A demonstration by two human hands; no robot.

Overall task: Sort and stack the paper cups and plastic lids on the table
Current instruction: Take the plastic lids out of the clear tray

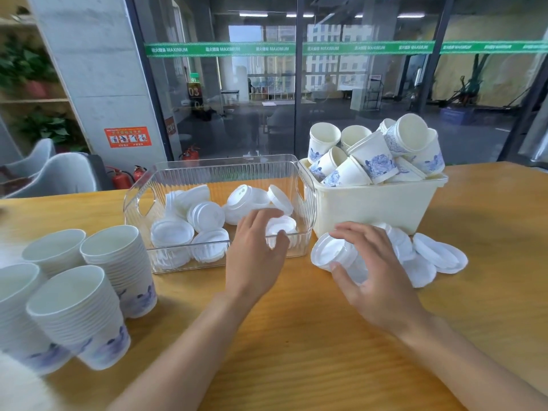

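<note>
Lids (336, 256), a short nested stack, sit on the table pinched in the right hand (376, 268), left hand (255, 253) spread at the clear bin (142, 203); four cup stacks (118, 262) done, cream tub (373, 203) of loose cups and scattered lids (436, 256) left.

You were in an office or commercial building. Behind your wooden surface (296, 336) stood a glass wall (370, 93) with a green printed strip (290, 48) across it, looking into a wide open hall. Fire extinguishers (126, 177) sat on the floor by a concrete pillar (98, 69) carrying an orange safety notice (127, 137). Potted plants (26, 66) filled shelves at the left, near grey chairs (56, 173).
</note>
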